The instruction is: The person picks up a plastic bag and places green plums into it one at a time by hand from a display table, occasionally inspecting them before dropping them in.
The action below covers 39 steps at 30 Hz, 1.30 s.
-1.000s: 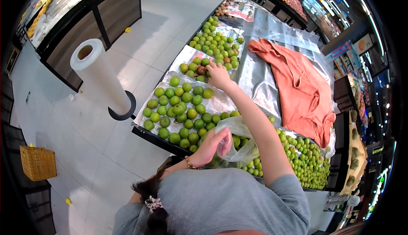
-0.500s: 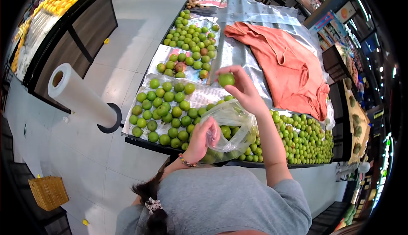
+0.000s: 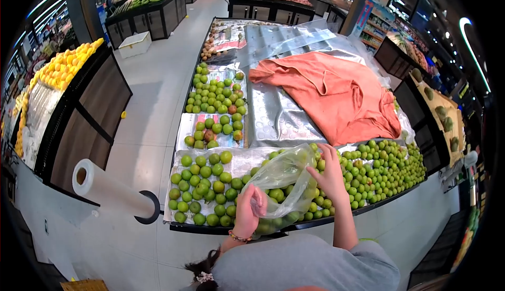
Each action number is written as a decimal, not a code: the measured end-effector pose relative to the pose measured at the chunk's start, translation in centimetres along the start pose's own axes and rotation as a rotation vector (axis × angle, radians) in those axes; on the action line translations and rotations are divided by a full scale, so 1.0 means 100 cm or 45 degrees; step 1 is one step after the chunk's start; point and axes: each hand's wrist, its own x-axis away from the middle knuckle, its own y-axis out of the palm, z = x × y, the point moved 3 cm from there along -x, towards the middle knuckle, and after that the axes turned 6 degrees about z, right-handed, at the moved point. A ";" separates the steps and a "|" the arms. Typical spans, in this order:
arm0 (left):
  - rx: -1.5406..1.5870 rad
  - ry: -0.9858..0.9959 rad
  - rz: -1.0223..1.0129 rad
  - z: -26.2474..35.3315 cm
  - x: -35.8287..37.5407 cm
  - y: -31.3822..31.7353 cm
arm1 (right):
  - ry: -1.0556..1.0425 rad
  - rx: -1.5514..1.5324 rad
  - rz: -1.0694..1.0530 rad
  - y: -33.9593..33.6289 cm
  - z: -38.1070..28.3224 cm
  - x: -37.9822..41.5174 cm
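My left hand (image 3: 248, 207), with a beaded bracelet at the wrist, is closed on the left rim of a clear plastic bag (image 3: 286, 178). The bag's mouth gapes, and small round green fruits (image 3: 276, 194) show in and through it. At the bag's right side is my right hand (image 3: 331, 178), thumb and fingers apart and curved toward green fruits beyond the bag's rim. No fruit shows in its grasp. Looser green fruits (image 3: 202, 188) lie on newspaper to the left, and a dense spread of them (image 3: 381, 167) lies to the right.
A salmon-coloured cloth (image 3: 336, 96) covers part of the display table behind the bag. A large roll of plastic bags (image 3: 108, 186) stands at the table's left corner. Yellow fruit (image 3: 66, 64) fills a stand across the aisle. A white box (image 3: 135, 44) sits on the floor.
My right hand, which held a green fruit above the bag, has come down to the bag's right side without it. The view has tilted up, showing more of the shop.
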 end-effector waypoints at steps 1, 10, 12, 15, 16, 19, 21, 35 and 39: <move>-0.019 0.002 -0.002 0.000 0.001 0.002 | 0.073 -0.008 0.011 0.001 0.012 0.004; -0.132 -0.047 -0.083 0.002 0.002 0.010 | 0.446 0.053 -0.353 0.028 0.012 0.029; -0.186 -0.054 -0.079 0.000 0.004 0.013 | 0.410 0.085 -0.468 0.035 0.012 0.029; -0.188 0.007 -0.055 -0.001 0.009 0.015 | 0.547 -0.289 -0.349 0.039 0.025 0.032; -0.196 0.023 -0.046 -0.001 0.012 0.015 | 0.606 -0.537 -0.267 0.037 0.027 0.033; -0.168 0.052 -0.062 0.002 0.025 0.027 | 0.656 -1.172 -0.011 0.023 0.035 0.027; -0.134 0.094 -0.098 0.004 0.034 0.041 | 0.694 -1.358 0.063 0.005 0.042 0.017; 0.290 0.432 -0.762 0.002 0.081 0.182 | -0.043 -1.913 -0.106 -0.165 0.044 0.057; 0.185 0.465 -0.818 -0.029 0.091 0.196 | 0.145 -1.905 -0.208 -0.193 0.073 0.104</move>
